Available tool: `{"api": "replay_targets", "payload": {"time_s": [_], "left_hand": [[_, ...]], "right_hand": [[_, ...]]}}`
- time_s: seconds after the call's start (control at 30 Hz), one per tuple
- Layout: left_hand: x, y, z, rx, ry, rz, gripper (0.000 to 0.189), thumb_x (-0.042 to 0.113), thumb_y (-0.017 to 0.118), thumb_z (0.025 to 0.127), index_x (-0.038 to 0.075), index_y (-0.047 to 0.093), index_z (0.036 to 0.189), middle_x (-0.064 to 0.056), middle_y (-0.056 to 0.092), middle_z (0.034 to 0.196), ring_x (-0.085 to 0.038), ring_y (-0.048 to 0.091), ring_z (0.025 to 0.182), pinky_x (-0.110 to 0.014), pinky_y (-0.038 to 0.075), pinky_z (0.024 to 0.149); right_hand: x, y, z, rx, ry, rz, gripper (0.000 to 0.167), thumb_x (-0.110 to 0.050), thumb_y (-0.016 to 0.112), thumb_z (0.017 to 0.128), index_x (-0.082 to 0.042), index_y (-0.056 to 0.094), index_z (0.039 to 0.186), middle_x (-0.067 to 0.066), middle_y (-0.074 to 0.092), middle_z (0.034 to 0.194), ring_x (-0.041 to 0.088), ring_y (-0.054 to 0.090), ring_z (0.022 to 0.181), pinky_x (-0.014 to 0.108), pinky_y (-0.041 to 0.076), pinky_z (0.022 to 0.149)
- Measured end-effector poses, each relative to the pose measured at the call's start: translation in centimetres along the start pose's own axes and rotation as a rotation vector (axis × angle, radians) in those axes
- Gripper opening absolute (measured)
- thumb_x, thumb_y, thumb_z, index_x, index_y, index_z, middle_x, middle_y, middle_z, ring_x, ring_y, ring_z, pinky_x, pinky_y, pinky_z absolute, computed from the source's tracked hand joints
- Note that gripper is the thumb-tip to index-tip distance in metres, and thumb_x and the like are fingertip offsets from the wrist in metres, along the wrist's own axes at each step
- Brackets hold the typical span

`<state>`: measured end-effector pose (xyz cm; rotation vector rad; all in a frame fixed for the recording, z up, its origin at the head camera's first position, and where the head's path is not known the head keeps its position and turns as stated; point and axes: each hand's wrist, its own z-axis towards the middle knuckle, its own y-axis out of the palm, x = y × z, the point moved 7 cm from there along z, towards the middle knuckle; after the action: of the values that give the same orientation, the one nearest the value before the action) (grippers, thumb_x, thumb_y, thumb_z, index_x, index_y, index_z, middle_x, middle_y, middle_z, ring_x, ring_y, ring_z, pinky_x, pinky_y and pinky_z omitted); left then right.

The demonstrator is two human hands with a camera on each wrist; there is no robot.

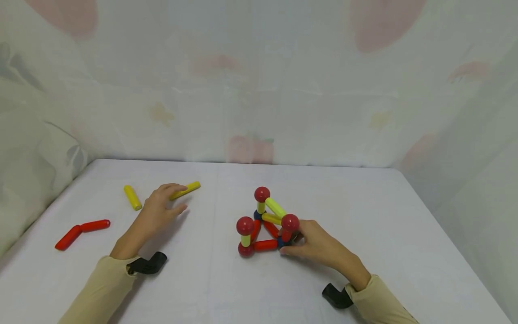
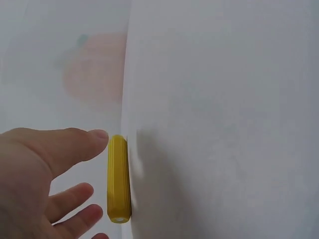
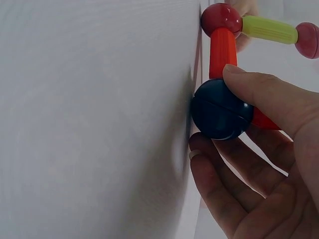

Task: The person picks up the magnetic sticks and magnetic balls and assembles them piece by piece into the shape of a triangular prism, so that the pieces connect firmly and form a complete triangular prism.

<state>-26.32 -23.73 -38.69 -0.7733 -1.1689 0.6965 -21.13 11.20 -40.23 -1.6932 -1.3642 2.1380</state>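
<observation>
My left hand (image 1: 159, 209) reaches over a yellow rod (image 1: 190, 188), its thumb and fingers spread. In the left wrist view the thumb tip is right by the rod's upper end. On the white table stands a frame of rods and balls, with a triangle of red rods (image 1: 265, 245) at its base. Three red balls (image 1: 245, 226) top its short uprights; yellow-green rods (image 1: 276, 207) run along the far right side. My right hand (image 1: 323, 245) grips the dark blue ball (image 3: 222, 109) at the frame's near right corner, thumb on one side and fingers on the other.
Left of my left hand lies another yellow rod (image 1: 132, 197). Two red rods (image 1: 95, 225) lie end to end at the table's left. A patterned pale cloth (image 1: 315, 112) hangs behind the table's far edge.
</observation>
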Motion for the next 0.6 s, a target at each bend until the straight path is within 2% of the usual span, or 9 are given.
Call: {"api": "replay_targets", "payload": {"time_s": [0.13,0.23,0.4,0.6], "left_hand": [[-0.7,0.3,-0.1,-0.088,-0.061,-0.005,0.052,0.009,0.068,0.091,-0.002,0.05,0.138,-0.031,0.042,0.146,-0.052,0.038,0.135,-0.069,0.029,0.107],[-1.1,0.5,-0.2,-0.12,-0.08,-0.012,0.05,0.007,0.065,0.092,-0.004,0.05,0.139,-0.032,0.044,0.143,-0.051,0.041,0.133,-0.065,0.032,0.109],[-1.1,0.4,-0.4,-0.085,-0.062,0.0,0.041,0.006,0.064,0.093,-0.003,0.057,0.133,-0.032,0.052,0.135,-0.048,0.049,0.125,-0.063,0.038,0.105],[-0.9,0.1,-0.7,-0.052,-0.056,0.015,0.033,0.002,0.063,0.093,-0.002,0.062,0.126,-0.029,0.058,0.127,-0.042,0.057,0.11,-0.058,0.047,0.094]], "right_hand": [[0.1,0.0,0.0,-0.001,-0.001,-0.002,0.027,-0.021,0.082,0.081,-0.013,0.065,0.1,-0.005,0.067,0.092,0.005,0.063,0.079,0.022,0.054,0.073],[0.1,0.1,0.0,-0.001,0.004,-0.007,0.027,-0.021,0.082,0.081,-0.013,0.065,0.101,-0.005,0.067,0.092,0.004,0.063,0.079,0.021,0.054,0.073],[0.2,0.1,0.0,0.0,0.008,-0.014,0.027,-0.023,0.083,0.081,-0.013,0.065,0.1,-0.005,0.067,0.092,0.004,0.062,0.078,0.021,0.054,0.073],[0.1,0.1,-0.1,0.002,0.013,-0.008,0.028,-0.023,0.082,0.081,-0.013,0.065,0.1,-0.005,0.067,0.092,0.004,0.063,0.079,0.021,0.054,0.074]]}}
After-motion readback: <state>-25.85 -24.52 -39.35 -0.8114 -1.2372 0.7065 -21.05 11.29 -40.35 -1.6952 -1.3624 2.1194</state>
